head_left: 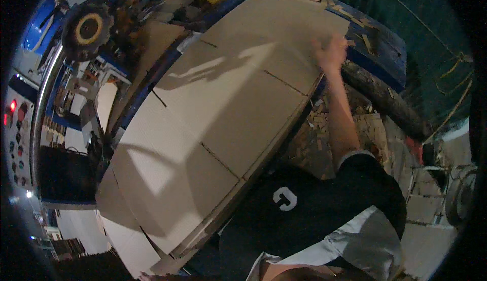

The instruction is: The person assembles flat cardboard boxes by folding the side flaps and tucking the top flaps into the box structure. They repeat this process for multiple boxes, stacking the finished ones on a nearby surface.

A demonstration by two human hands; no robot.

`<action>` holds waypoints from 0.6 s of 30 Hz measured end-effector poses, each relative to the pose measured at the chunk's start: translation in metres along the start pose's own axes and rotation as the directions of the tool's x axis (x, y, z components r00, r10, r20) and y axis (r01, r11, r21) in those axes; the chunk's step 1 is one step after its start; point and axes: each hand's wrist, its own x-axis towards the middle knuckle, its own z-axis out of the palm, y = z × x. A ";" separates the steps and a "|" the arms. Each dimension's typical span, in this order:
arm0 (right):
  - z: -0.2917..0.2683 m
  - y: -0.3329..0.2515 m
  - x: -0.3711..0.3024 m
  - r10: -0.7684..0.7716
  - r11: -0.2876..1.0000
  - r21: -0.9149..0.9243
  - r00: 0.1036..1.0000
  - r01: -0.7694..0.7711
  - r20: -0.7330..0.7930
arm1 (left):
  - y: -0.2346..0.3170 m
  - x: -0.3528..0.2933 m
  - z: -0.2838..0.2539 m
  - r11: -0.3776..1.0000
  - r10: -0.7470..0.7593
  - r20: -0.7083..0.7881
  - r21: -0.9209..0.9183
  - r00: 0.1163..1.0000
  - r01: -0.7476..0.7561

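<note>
A long stack of brown corrugated cardboard sheets [228, 113] runs diagonally from the lower left to the upper right. Dark slots and crease lines mark the top sheet, and shadows fall over it. At its far right edge is my right hand [332, 54], somewhat blurred, with the fingers spread over or against the board. Whether it presses on the sheet cannot be made out. My right arm reaches there from a black sleeve. Only a dim, pinkish sliver shows at the bottom edge beside the stack's near corner; it may be my left hand, its fingers hidden.
Left of the stack stands a machine with a dark round wheel [89, 29] and a metal rail. A control panel [20, 134] with a red light is farther left. Cardboard scraps litter a blue surface [378, 60] at the far right and the floor [314, 144]. A rope [451, 103] hangs at right.
</note>
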 end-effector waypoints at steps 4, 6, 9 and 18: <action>0.064 0.081 0.000 0.277 0.943 0.161 0.954 -0.292 0.112 | 0.049 0.027 -0.025 0.649 -0.323 -0.055 -0.739 0.945 0.179; 0.085 0.090 0.010 0.209 0.926 0.311 0.976 -0.216 0.056 | 0.068 0.044 -0.022 0.643 -0.513 -0.038 -0.678 0.857 0.355; 0.093 0.080 0.034 -0.012 0.750 0.658 0.996 0.066 -0.085 | 0.075 0.040 -0.009 0.881 -0.303 0.174 -0.323 0.937 0.345; 0.079 0.083 0.060 0.229 0.857 0.464 0.972 -0.226 0.050 | 0.062 0.112 0.010 0.837 -0.265 0.445 -0.334 0.855 0.433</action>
